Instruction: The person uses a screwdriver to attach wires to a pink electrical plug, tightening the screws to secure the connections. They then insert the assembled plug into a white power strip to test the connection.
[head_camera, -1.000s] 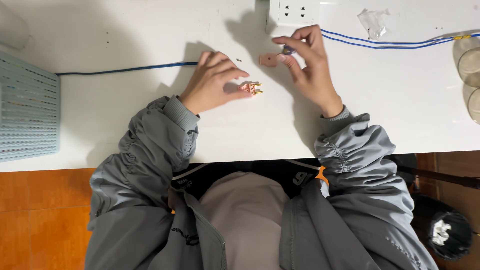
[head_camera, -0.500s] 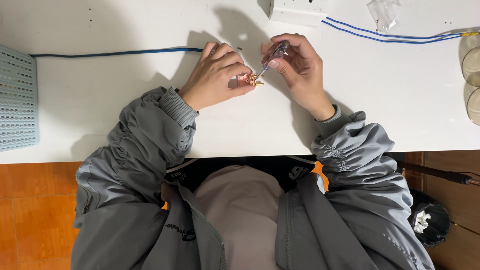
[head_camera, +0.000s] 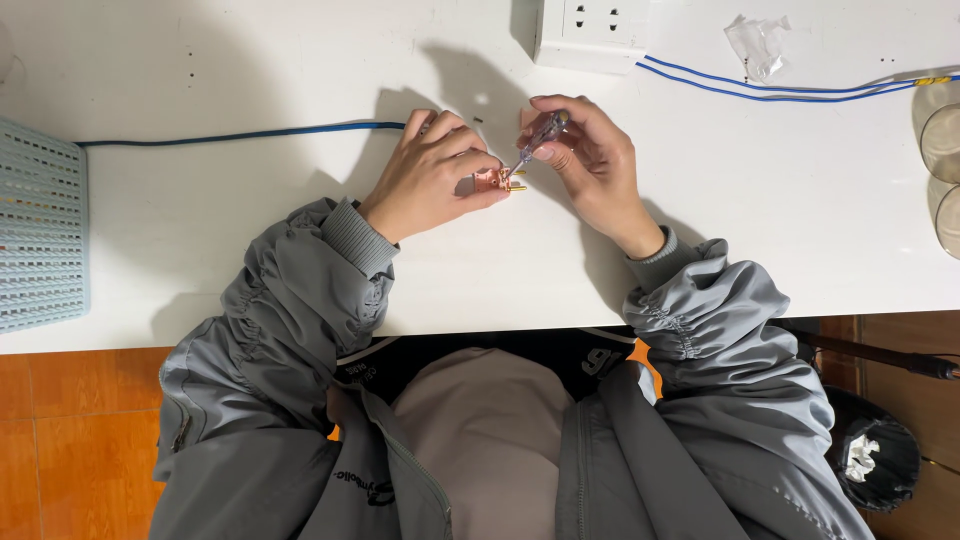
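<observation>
My left hand pinches a small pink plug part with brass pins on the white table. A dark blue cable runs from the left to this hand. My right hand holds a small clear-handled screwdriver, tilted, with its tip down on the plug part. Both hands sit close together near the table's middle.
A white socket block stands at the far edge, with thin blue wires trailing right and a scrap of clear plastic beside them. A pale blue perforated basket sits at the left; glass jars at the right edge. A black bin is on the floor.
My right hand lifted the screwdriver from the table by the socket block and brought its tip onto the plug part held in my left hand.
</observation>
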